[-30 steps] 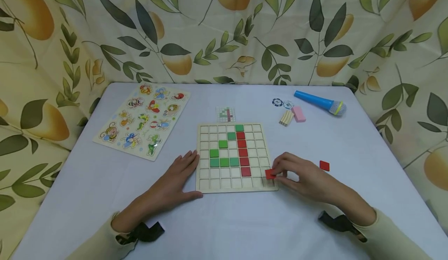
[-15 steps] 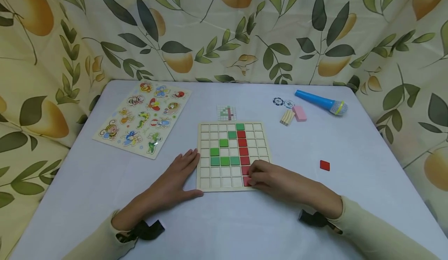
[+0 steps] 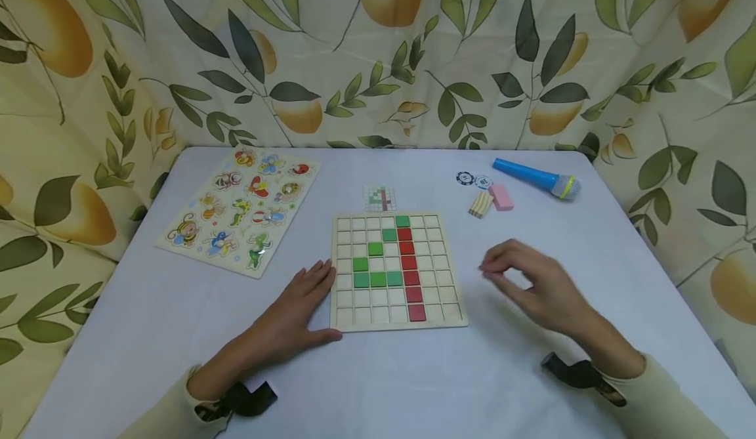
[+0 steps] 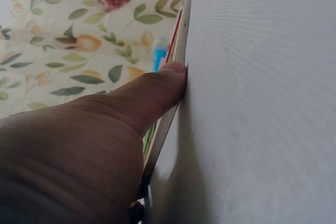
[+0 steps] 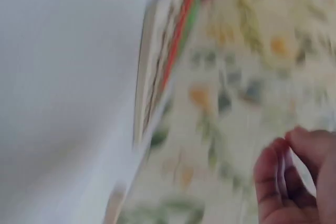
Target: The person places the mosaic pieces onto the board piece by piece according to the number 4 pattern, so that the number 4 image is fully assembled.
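Observation:
A wooden grid board [image 3: 437, 262] lies flat on the table, with green tiles [image 3: 378, 279] in a stepped shape and a column of red tiles [image 3: 409, 262] running to its bottom row. My left hand [image 3: 289, 308] rests at the board's left side, fingers extended; its thumb [image 4: 157, 87] touches the board's edge in the left wrist view. My right hand [image 3: 534, 288] is off to the right of the board, apart from it. Thumb and fingertips meet, and no tile shows between them in the right wrist view [image 5: 294, 182]. The hand covers the loose red tile's spot.
Behind the board lies a small pattern card [image 3: 379, 198]. An animal puzzle board [image 3: 236, 212] is at the back left. Two round chips [image 3: 465, 178], some small sticks [image 3: 481, 204], a pink block [image 3: 501, 197] and a blue toy microphone [image 3: 534, 178] lie at the back right.
My right hand set a red tile in the bottom cell of the red column, let go and moved right, away from the board. My left hand stays in place.

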A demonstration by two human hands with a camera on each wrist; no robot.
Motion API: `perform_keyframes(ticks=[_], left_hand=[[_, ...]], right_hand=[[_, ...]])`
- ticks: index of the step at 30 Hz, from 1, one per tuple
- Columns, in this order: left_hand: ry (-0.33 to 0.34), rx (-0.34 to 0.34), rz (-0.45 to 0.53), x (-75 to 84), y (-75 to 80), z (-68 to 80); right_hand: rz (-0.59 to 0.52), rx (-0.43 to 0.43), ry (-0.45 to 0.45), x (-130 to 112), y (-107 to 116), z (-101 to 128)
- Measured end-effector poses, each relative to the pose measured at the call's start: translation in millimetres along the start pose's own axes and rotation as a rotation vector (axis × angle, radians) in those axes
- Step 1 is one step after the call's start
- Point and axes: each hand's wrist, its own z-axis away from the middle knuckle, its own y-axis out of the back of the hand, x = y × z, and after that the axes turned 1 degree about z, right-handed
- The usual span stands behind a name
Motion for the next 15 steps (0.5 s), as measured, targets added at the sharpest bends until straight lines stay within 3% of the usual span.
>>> perform_keyframes(ticks=[3, 6, 10, 15], left_hand=[[0.012, 0.002, 0.002, 1.0, -0.9, 1.0], [0.015, 0.010, 0.004, 1.8, -0.8, 1.0], [0.008, 0.014, 0.012, 2.2, -1.0, 0.6], [0.009, 0.011, 0.014, 2.4, -2.4, -0.2]], right_hand=[[-0.027, 0.186, -0.225, 18.1, 31.8, 21.0], [-0.050, 0.278, -0.459, 40.0, 54.2, 41.0], [-0.016, 0.204, -0.661, 64.5, 65.6, 57.5], [0.062, 0.077, -0.687, 77.0, 62.1, 65.5]])
